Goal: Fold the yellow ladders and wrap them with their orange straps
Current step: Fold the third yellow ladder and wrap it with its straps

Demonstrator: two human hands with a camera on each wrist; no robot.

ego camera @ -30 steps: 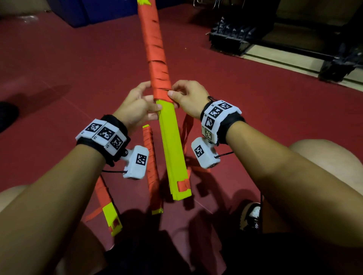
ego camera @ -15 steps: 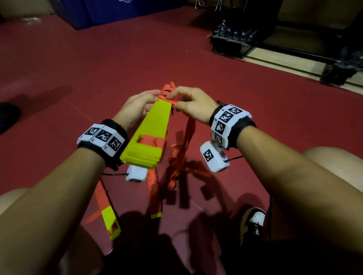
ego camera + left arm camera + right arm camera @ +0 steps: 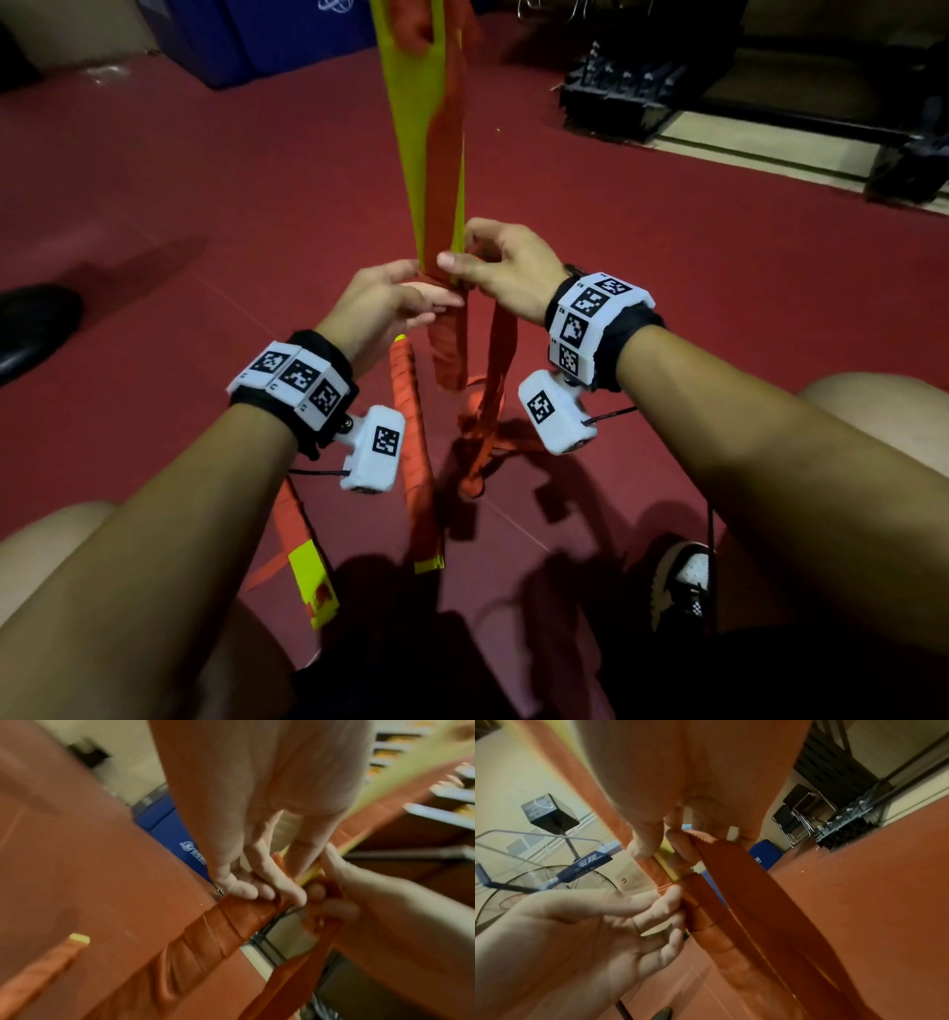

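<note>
A folded yellow ladder (image 3: 417,128) stands up and away from me, its top leaving the head view. Its lower end (image 3: 448,354), wound in orange strap, hangs just below my hands. My left hand (image 3: 405,300) grips the bundle from the left, fingers curled onto the wound part (image 3: 231,925). From the right, my right hand (image 3: 462,259) pinches the orange strap (image 3: 731,874) between thumb and fingers, right against the bundle. The loose strap tail (image 3: 495,375) drops to the floor in a heap.
Two more strap-wound ladders lie on the red floor under my wrists, one (image 3: 413,452) in the middle and one (image 3: 303,555) to its left. A black shoe (image 3: 31,329) is at the far left, a blue mat (image 3: 267,41) and black racks (image 3: 631,97) behind.
The bundle has turned end over end. A second ago its strap-wound end pointed away; now the bare yellow end points up and away, and the wound end hangs down. Both hands kept hold.
</note>
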